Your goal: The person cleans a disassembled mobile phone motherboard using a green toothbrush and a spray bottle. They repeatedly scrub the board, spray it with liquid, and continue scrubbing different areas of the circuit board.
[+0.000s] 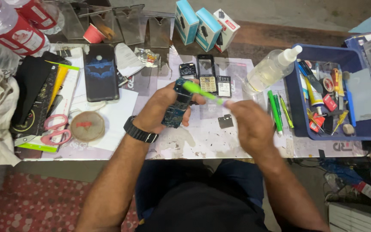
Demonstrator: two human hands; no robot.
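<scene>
Head view — left hand (162, 107) fingers grip circuit board (177, 105); right hand (250, 124) pinches green brush (202, 92), apparently.

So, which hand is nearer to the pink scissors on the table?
Left. The left hand, holding a blue circuit board, is a little to the right of the pink scissors. The right hand, gripping a green tool, is farther right, beyond the left hand.

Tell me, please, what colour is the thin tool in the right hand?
The thin tool is bright light green, seen best in the head view, held by the right hand.
</scene>
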